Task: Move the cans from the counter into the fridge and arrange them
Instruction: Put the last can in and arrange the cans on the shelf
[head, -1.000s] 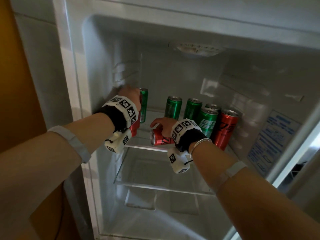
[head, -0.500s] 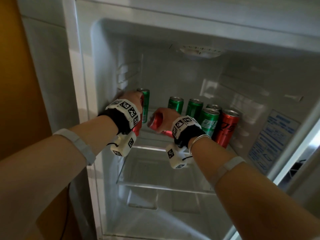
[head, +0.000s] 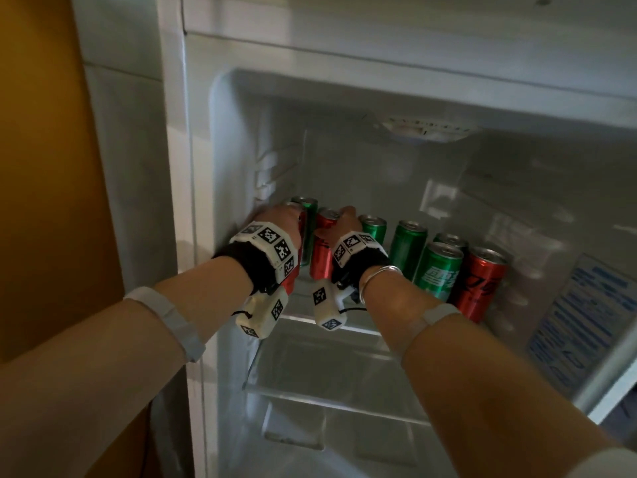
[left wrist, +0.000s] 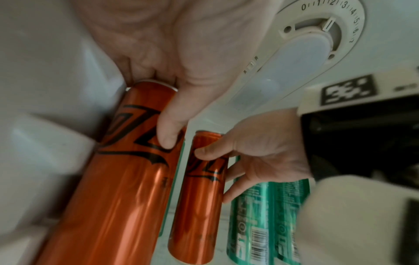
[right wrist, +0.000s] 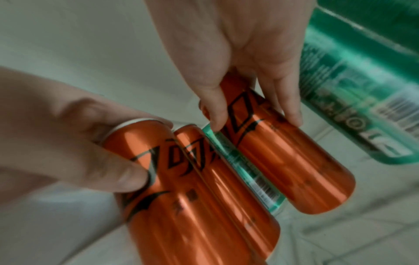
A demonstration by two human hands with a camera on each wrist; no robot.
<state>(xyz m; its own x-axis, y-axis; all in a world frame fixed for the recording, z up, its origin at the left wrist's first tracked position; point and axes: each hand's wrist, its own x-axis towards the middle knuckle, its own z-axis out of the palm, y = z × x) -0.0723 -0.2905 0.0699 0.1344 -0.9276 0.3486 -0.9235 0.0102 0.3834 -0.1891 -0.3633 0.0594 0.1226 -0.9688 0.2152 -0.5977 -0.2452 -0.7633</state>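
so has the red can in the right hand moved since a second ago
Yes. The red can in the right hand was lying on its side at the shelf's front edge; now it stands upright farther back, left of the green can.

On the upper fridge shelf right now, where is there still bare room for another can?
Bare glass shelf lies along its front edge, between the right hand and the front green can. The left end is crowded: both hands hold red cans there against a green can. The lower shelf shows nothing on it.
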